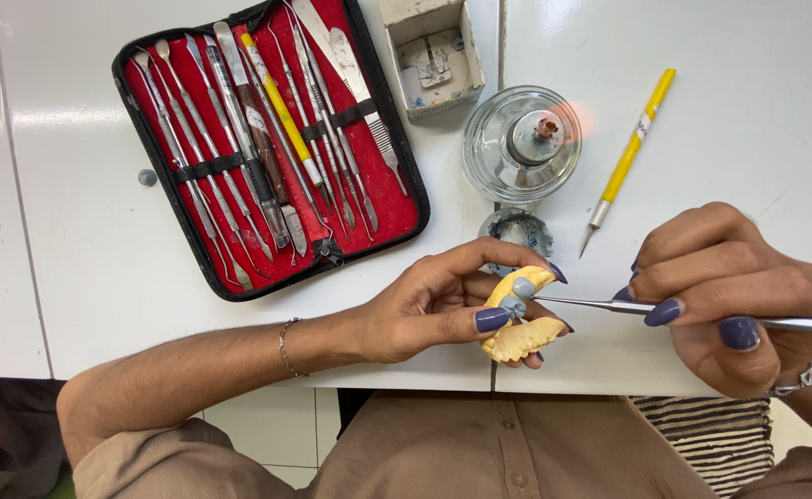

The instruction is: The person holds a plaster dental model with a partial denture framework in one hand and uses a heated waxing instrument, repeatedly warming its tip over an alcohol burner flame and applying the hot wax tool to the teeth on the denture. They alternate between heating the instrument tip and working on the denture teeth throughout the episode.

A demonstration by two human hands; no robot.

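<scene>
A white worktable (101,277) carries an open red-lined instrument case (272,139) of steel carving tools, with a glass spirit lamp (521,143), a small open cardboard box (431,55) and a yellow-handled tool (629,157) to its right. At the table's near edge, the left hand (433,305) wraps its fingers around a yellow dental cast (519,319) — thumb pressed on a grey-blue wax tooth. The right hand (734,296) pinches a slim steel instrument (609,305) in closed fingers, its tip touching the cast. A small grey lump (147,176) lies left of the case.
</scene>
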